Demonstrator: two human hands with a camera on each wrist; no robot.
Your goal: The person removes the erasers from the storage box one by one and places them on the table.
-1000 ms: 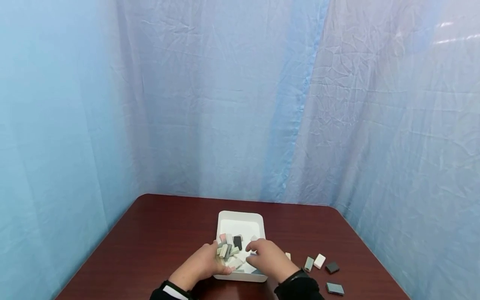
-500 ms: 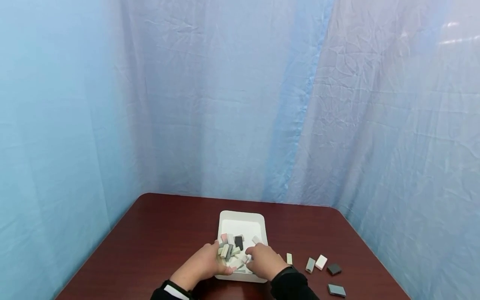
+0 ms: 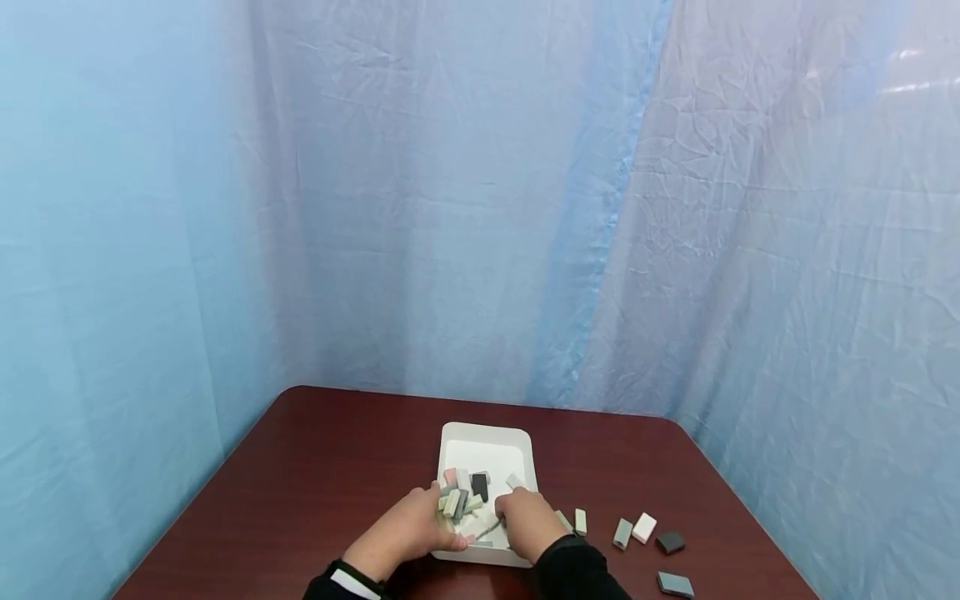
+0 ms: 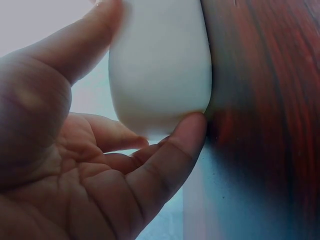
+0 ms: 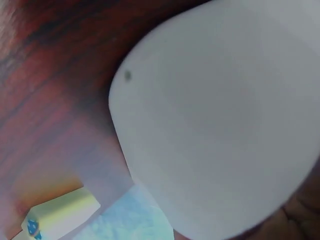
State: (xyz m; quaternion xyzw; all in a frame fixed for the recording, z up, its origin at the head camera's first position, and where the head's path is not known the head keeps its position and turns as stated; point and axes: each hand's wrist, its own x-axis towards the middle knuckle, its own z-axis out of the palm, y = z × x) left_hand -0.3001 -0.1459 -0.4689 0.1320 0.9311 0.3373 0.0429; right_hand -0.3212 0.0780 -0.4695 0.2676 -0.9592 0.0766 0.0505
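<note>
A white tray [image 3: 487,435] stands on the table with several small block tiles heaped in its near half. The tiles are pale, grey and pink, with a black tile [image 3: 480,487] among them. At the near left corner my left hand [image 3: 411,525] holds the tray, its thumb at the rim; the left wrist view shows its fingers [image 4: 172,165] along the outer wall. My right hand [image 3: 527,521] reaches into the tray's near right part. A grey-edged tile [image 3: 489,530] lies right at its fingertips, which are mostly hidden; I cannot tell whether they pinch it.
To the tray's right lie several loose tiles: a cream tile [image 3: 581,522], a grey-green tile [image 3: 622,533], a white tile [image 3: 643,527], a dark tile [image 3: 670,542] and a blue-grey tile [image 3: 675,584]. Blue cloth [image 3: 465,208] hangs around the dark red table [image 3: 360,442].
My right hand has moved down into the tray and its fingers have drawn in. The grey-edged tile now sits tilted at its fingertips. The left hand keeps its hold on the tray.
</note>
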